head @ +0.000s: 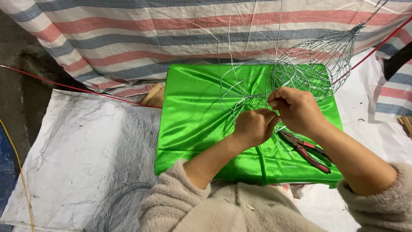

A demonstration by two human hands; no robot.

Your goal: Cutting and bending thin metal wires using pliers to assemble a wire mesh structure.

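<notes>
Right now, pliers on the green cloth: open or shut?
Shut, or nearly: the red-handled pliers lie flat on the green cloth, handles close together, untouched by either hand.

I see a thin silver wire frame point(251, 101), loose strands fanning up and out, pinched between my left hand point(254, 127) and right hand point(296, 109) over the middle of the green satin board point(193, 124), toward its far right corner.

Pliers point(307, 151) lie on the cloth point(193, 124), right of both hands, wire basket point(319, 64) behind.
</notes>
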